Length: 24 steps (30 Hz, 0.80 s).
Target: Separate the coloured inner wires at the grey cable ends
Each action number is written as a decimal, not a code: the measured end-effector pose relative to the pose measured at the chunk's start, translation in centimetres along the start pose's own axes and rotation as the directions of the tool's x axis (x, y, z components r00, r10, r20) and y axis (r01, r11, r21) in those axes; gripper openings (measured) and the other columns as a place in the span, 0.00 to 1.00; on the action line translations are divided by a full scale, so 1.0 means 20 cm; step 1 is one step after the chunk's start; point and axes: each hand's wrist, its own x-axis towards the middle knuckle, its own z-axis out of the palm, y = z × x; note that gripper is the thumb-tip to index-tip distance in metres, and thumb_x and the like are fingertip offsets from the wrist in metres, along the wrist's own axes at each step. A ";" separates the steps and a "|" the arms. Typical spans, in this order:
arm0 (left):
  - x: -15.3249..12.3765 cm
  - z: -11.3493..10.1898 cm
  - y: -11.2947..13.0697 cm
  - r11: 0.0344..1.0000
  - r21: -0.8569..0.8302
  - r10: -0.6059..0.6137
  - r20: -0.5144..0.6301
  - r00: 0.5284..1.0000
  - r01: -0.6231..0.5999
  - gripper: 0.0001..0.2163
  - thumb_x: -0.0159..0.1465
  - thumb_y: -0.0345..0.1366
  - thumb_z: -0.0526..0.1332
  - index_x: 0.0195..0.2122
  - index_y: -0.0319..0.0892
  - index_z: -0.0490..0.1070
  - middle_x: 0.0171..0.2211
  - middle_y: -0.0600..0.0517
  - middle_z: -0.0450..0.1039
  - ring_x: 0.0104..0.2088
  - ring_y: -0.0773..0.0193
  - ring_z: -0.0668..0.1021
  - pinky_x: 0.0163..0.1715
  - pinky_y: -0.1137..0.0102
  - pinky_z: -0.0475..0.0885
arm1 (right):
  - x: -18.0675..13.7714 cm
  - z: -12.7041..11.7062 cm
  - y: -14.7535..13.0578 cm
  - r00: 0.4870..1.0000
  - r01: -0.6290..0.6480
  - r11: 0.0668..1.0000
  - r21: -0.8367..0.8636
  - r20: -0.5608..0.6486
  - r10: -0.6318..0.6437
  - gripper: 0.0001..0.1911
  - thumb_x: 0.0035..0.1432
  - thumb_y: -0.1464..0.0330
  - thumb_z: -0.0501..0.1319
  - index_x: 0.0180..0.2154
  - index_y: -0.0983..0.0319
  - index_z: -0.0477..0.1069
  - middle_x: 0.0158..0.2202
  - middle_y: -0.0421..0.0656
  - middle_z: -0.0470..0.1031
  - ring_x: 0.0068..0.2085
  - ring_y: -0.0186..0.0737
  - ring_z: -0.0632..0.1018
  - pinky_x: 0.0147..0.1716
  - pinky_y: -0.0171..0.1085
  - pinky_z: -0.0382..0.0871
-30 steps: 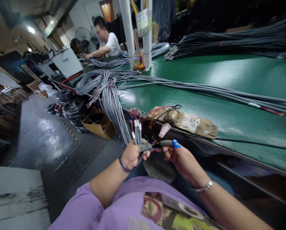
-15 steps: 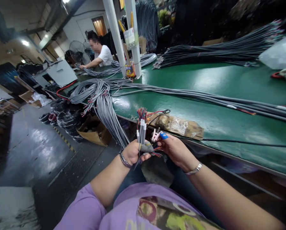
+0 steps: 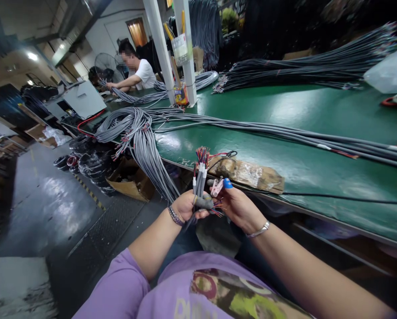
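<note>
My left hand (image 3: pixel 184 207) is closed around a small bunch of grey cables (image 3: pixel 200 179) that stand upright, their stripped red, blue and green wire ends fanned out at the top. My right hand (image 3: pixel 238 204) is right beside it, pinching a small pink clip-like tool (image 3: pixel 217 188) between taped fingers, one with blue tape. The tool touches the cable bunch near my left thumb. Both hands hover in front of the green table's edge (image 3: pixel 304 177), above my lap.
A long bundle of grey cables (image 3: pixel 251 128) runs across the green table and droops over its edge at the left. A taped cardboard pad (image 3: pixel 251 173) lies near the edge. Another person (image 3: pixel 136 73) handles cables at the far end. Cable coils and a cardboard box (image 3: pixel 131 179) sit on the floor.
My right hand rose and closed in on the cable bunch, bringing the pink tool against it. The view shifted slightly. The far person's arm reached further left.
</note>
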 end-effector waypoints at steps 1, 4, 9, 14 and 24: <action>0.00 0.00 0.00 1.000 -0.002 -0.001 -0.003 1.000 0.001 0.15 0.38 0.38 0.70 0.20 0.37 0.66 0.11 0.55 0.63 0.09 0.71 0.66 0.08 0.77 0.53 | 0.00 0.01 0.00 1.000 0.016 1.000 0.008 -0.019 -0.016 0.21 0.46 0.49 0.67 0.29 0.61 0.73 0.27 0.40 0.72 0.28 0.35 0.72 0.31 0.36 0.69; 0.00 0.01 -0.01 1.000 0.006 -0.013 -0.012 1.000 0.013 0.15 0.37 0.38 0.70 0.22 0.37 0.68 0.12 0.55 0.64 0.10 0.71 0.66 0.08 0.77 0.52 | 0.00 0.02 0.00 0.995 0.066 0.998 -0.011 -0.071 -0.067 0.20 0.46 0.50 0.68 0.27 0.61 0.72 0.27 0.40 0.72 0.28 0.35 0.71 0.33 0.36 0.69; 0.00 0.01 -0.02 0.999 0.024 -0.022 -0.034 0.999 0.023 0.16 0.38 0.39 0.70 0.24 0.36 0.69 0.12 0.55 0.64 0.10 0.72 0.66 0.09 0.77 0.52 | 0.00 0.01 0.01 0.998 0.026 0.999 -0.020 -0.050 -0.027 0.21 0.48 0.48 0.65 0.29 0.60 0.72 0.27 0.41 0.73 0.28 0.38 0.72 0.32 0.38 0.69; -0.03 0.01 -0.01 1.000 0.023 0.005 -0.051 0.999 -0.004 0.16 0.38 0.40 0.70 0.24 0.37 0.68 0.12 0.54 0.64 0.10 0.71 0.66 0.08 0.77 0.52 | -0.02 -0.01 0.00 0.998 -0.062 0.998 -0.007 -0.019 0.062 0.22 0.53 0.45 0.58 0.30 0.58 0.70 0.28 0.42 0.73 0.28 0.38 0.73 0.31 0.38 0.70; -0.20 0.17 -0.12 0.969 0.032 0.243 -0.314 0.918 -0.246 0.15 0.46 0.42 0.69 0.21 0.37 0.67 0.15 0.52 0.69 0.12 0.72 0.67 0.11 0.77 0.58 | -0.06 0.00 -0.04 0.995 -0.093 0.994 -0.053 0.019 0.094 0.13 0.53 0.55 0.63 0.32 0.58 0.72 0.29 0.40 0.73 0.27 0.35 0.72 0.28 0.34 0.69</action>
